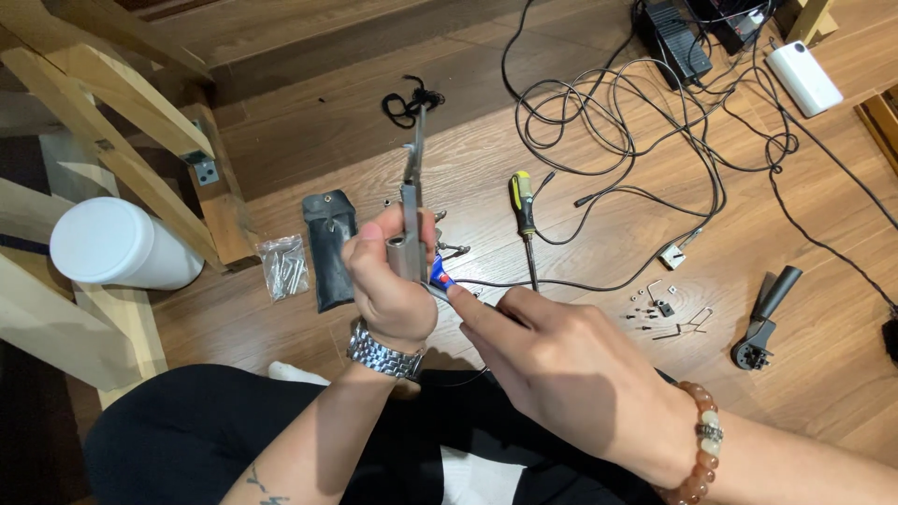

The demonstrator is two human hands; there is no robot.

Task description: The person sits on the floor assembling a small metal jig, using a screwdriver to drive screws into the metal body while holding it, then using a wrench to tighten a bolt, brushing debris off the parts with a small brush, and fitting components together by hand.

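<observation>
My left hand (388,281), with a metal watch on its wrist, grips a long grey metal tool (412,201) that points up and away, its base in my fist. My right hand (561,365), a bead bracelet at its wrist, pinches a small tool with a red and blue handle (441,276) against the base of the metal tool. A screwdriver with a yellow and black handle (523,210) lies on the wooden floor just beyond my hands.
A black pouch (331,245) and a clear bag of screws (284,266) lie left of my hands. Small screws and hex keys (666,310) and a black handle part (769,313) lie right. Tangled black cables (645,122), a white power bank (804,78), a white cylinder (117,245) and wooden furniture legs (140,122) surround.
</observation>
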